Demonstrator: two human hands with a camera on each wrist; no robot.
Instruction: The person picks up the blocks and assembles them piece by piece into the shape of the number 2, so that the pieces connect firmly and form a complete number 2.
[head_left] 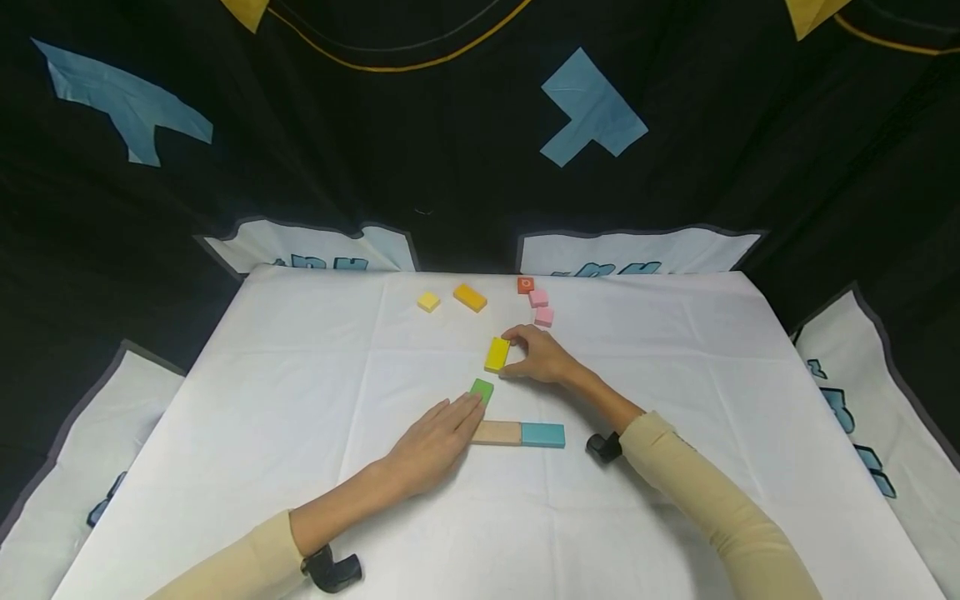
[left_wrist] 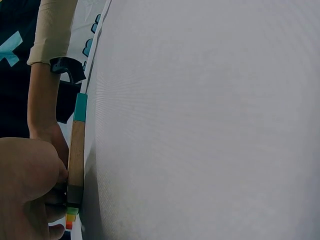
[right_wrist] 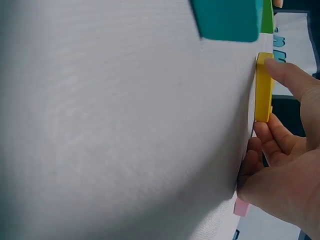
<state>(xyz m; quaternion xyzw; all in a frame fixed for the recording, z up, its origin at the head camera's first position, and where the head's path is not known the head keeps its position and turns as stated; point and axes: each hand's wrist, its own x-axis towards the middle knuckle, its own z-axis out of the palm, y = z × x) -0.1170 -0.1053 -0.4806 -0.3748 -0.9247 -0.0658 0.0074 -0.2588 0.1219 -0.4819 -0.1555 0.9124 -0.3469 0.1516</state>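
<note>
My right hand (head_left: 542, 357) pinches a bright yellow block (head_left: 497, 354) at its two ends between thumb and fingers. In the right wrist view that yellow block (right_wrist: 263, 87) shows the thumb on one end and fingertips at the other. My left hand (head_left: 435, 442) lies low over the table with fingers straight, fingertips right at a green block (head_left: 482, 389). It covers the left end of a row made of a plain wood block (head_left: 498, 432) and a teal block (head_left: 542, 435), which meet end to end. Part of the green block is hidden under the fingers.
Toward the far edge of the white table (head_left: 262, 433) lie a pale yellow block (head_left: 428, 302), an orange-yellow block (head_left: 470, 297), a red block (head_left: 525, 285) and two pink blocks (head_left: 544, 317). A black patterned curtain (head_left: 465, 167) hangs behind the table.
</note>
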